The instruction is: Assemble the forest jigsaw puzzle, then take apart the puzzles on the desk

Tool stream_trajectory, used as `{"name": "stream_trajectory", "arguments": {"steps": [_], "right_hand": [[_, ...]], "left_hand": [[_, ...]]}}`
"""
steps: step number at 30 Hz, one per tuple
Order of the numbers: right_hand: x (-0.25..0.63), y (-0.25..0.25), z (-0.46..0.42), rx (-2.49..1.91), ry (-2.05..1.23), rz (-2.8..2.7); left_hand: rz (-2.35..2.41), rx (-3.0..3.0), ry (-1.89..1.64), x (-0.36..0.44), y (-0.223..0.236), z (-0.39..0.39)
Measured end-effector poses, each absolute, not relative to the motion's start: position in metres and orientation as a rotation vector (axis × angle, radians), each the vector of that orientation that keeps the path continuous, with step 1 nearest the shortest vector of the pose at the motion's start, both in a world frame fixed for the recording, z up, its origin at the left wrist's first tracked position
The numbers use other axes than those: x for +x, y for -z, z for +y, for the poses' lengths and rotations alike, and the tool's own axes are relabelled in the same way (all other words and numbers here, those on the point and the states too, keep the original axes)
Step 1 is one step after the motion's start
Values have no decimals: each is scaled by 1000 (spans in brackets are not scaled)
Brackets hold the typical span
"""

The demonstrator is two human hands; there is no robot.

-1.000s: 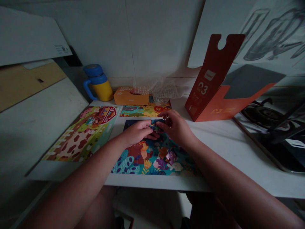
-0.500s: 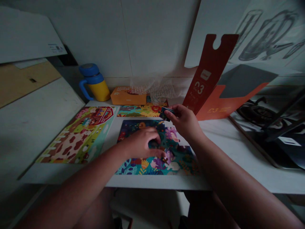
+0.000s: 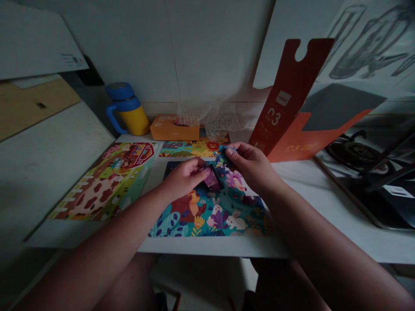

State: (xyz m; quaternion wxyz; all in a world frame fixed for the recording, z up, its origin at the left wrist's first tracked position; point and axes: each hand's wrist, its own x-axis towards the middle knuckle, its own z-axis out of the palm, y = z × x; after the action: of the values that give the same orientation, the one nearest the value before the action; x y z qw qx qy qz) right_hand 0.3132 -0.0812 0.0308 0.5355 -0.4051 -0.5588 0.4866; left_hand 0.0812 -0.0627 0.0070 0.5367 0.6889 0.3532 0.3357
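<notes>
A partly assembled jigsaw puzzle [image 3: 207, 224] lies on the white worktop, showing rabbits and plants on dark teal. Over its upper middle, my left hand [image 3: 183, 181] pinches a purple puzzle piece [image 3: 213, 180], tilted and dark-edged, between thumb and fingers. My right hand [image 3: 251, 164] is closed on a small bunch of dark blue puzzle pieces [image 3: 223, 157], just above the puzzle's upper right. The exact number of pieces there is hidden by the fingers. White worktop shows through a gap at the puzzle's right side.
To the left lies a farm puzzle [image 3: 103, 185]; another colourful puzzle [image 3: 188, 149] lies behind. An orange box [image 3: 175, 129], clear plastic wrap [image 3: 223, 121] and a blue-yellow mug [image 3: 129, 110] stand at the back. An open red-orange box [image 3: 295, 138] and a gas stove [image 3: 363, 172] are right.
My left hand has moved up from low over the puzzle and now holds a purple piece beside my right hand. The rabbits it covered are visible. The right hand's pieces are turned differently.
</notes>
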Motion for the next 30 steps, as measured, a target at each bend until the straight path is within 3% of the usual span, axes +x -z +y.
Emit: {"name": "stream_trajectory", "arguments": {"steps": [5,16,30], "right_hand": [[309,-33,-85,-935,-1315,-1428],[302,-17,-80,-1232,-1063,-1710],[300,-16,-76,-1091,-975,-1397]], "left_hand": [[898,1605,-872,82,-3,-58],[913,1694,-826,82,-5,-61],[748,1584,-682,86,3,-60]]}}
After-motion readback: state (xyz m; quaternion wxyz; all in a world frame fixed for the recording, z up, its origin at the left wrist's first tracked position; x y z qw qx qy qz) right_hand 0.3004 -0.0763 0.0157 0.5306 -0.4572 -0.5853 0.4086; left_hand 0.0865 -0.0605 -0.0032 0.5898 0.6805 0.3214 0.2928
